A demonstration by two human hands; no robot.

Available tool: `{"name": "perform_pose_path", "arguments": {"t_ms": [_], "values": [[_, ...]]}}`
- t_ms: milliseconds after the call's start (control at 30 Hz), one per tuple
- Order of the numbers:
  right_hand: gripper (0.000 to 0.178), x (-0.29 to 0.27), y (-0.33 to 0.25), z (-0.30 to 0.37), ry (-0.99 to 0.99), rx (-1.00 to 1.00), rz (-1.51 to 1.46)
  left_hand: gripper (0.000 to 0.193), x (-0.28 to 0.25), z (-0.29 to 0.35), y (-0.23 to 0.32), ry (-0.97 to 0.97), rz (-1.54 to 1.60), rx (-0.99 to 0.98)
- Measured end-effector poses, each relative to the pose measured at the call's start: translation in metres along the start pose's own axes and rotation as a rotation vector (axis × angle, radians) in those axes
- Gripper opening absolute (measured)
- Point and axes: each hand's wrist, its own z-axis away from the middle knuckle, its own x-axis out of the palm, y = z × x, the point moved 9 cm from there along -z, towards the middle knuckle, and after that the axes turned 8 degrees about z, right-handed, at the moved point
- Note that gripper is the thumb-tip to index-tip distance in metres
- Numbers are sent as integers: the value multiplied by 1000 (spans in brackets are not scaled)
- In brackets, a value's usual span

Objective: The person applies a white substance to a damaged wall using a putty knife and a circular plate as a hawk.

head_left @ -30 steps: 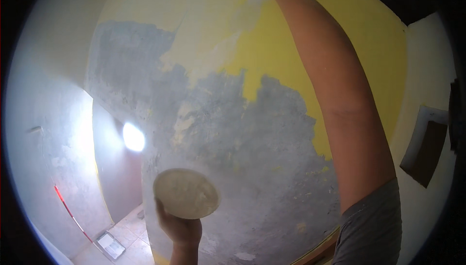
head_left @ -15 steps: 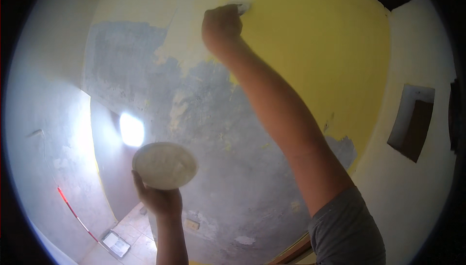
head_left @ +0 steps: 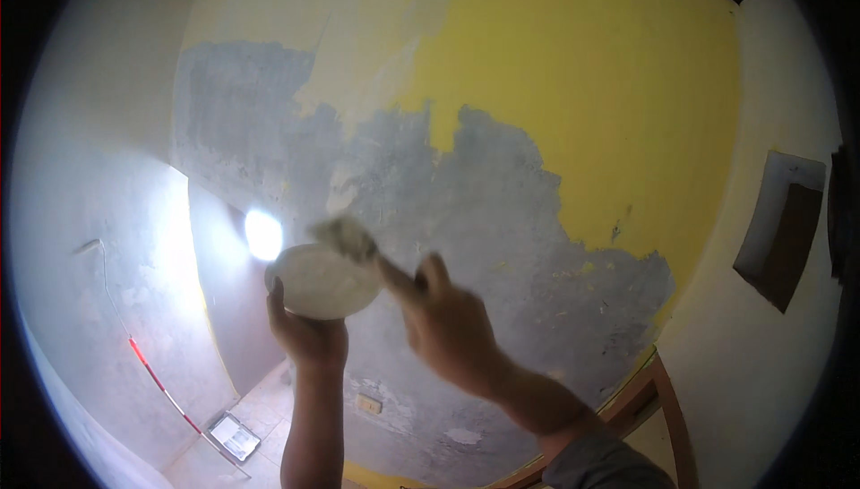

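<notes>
My left hand [head_left: 309,338] is wrapped round a shallow round bowl [head_left: 327,287] and tips its opening toward me; a pale, smooth paste seems to cover the inside. In my right hand [head_left: 452,328] is a putty knife [head_left: 345,236], slightly blurred. Its blade, smeared with pale paste, is over the bowl's far right rim; whether it touches cannot be told. Behind both hands rises a wall [head_left: 430,193] with a bare grey lower part, yellow paint at the upper right and a whitish coat at the upper left.
A roller on a red-and-white pole [head_left: 161,386] leans on the left wall, beside a paint tray [head_left: 235,437] on the tiled floor. A socket [head_left: 369,404] sits low on the wall. Right are a recess [head_left: 781,229] and a wooden frame [head_left: 667,399]. Bright light [head_left: 263,235] glares at left.
My right hand has come down from the upper wall to the bowl, bringing the putty knife with it. A whitish streak shows on the yellow where it was. The left hand keeps the bowl.
</notes>
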Motion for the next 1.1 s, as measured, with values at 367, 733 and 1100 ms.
{"name": "perform_pose_path", "arguments": {"t_ms": [367, 733, 1100], "values": [[77, 48, 30, 106, -157, -33, -179, 57, -13, -6, -16, 114, -32, 16], [63, -19, 83, 74, 48, 112, -145, 55, -38, -20, 15, 128, -155, 171], [32, -312, 109, -285, 556, 333, 720, 60, -50, 25, 45, 156, -162, 212]]}}
